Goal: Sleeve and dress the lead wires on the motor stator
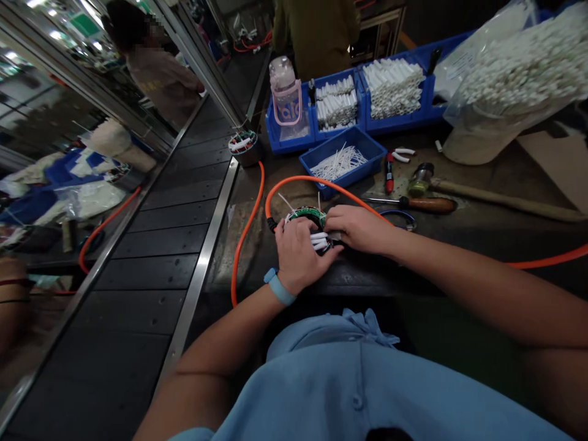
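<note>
A round motor stator (307, 212), with a green and white ring of windings, rests on the workbench in front of me. White insulating sleeves (318, 241) lie across its middle, and thin white ties stick up from its rim. My left hand (297, 252) is curled over the stator's left and near side, thumb by the sleeves. At its right side, my right hand (351, 228) has its fingers pinched together close to the sleeves. What lies between those fingertips is hidden. An orange cable (270, 199) loops round the stator's far side.
Behind the stator stand a blue tray (373, 147) of white ties and blue bins (362, 110) of sleeves. A pink bottle (285, 92), screwdriver (427, 204), mallet (420, 179) and red marker (389, 174) are nearby. A slatted conveyor (151, 269) runs left; another stator (245, 147) sits beside it.
</note>
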Demonstrator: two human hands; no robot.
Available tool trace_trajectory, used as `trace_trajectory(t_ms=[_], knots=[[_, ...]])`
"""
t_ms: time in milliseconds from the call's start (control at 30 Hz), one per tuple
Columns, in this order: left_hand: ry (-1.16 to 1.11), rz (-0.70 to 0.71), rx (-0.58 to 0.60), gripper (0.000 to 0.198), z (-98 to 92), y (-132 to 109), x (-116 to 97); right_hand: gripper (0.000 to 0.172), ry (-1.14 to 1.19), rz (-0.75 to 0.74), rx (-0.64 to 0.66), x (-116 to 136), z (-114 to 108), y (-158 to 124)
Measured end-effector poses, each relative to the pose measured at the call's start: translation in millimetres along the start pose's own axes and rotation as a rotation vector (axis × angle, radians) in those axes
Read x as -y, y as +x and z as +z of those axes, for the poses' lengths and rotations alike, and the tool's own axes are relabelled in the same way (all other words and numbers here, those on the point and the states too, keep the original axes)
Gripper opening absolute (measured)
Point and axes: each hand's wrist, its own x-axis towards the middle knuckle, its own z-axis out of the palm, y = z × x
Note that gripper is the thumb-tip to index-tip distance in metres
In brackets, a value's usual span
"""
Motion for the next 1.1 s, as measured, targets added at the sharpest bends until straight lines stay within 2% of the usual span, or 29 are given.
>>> trace_trajectory(t_ms=[67, 100, 233, 267, 400, 467, 633, 767, 933, 1100], knots=[[0.007, -0.025, -0.001, 0.036, -0.2, -2, -4, 0.016, 0.033, 0.011, -0.024, 0, 1, -2], [0.001, -0.032, 0.01, 0.037, -1.7, -3, -5, 0.017, 0.043, 0.019, -0.025, 0, 1, -2], [-0.032, -0.061, 0.028, 0.06, -7.0, -5, -14, 0.023, -0.012, 0.029, 0.046, -1, -2, 4], [-0.032, -0.078, 0.017, 0.057, -6.6, -5, -16, 0.024, -0.03, 0.026, 0.073, -2, -3, 5], [-0.02, -0.121, -0.02, 0.025, -0.9, -6, -20, 0.024, -0.053, -0.004, 0.161, -2, -7, 12], [-0.027, -0.111, -0.02, 0.021, 0.8, -8, -19, 0.021, -0.061, -0.024, 0.189, -2, -9, 14], [-0.076, -0.082, 0.044, 0.024, -5.4, -10, -9, 0.015, -0.13, -0.079, 0.298, -2, -18, 27], [-0.07, -0.067, 0.123, 0.038, -11.5, -8, -8, 0.012, -0.219, -0.112, 0.398, 3, -22, 35], [-0.018, -0.117, 0.088, 0.02, -10.2, -5, -12, 0.012, -0.318, -0.068, 0.387, 9, -23, 32], [-0.01, -0.062, 0.228, 0.032, -19.3, -1, 0, 0.014, -0.305, -0.094, 0.429, 11, -26, 35]])
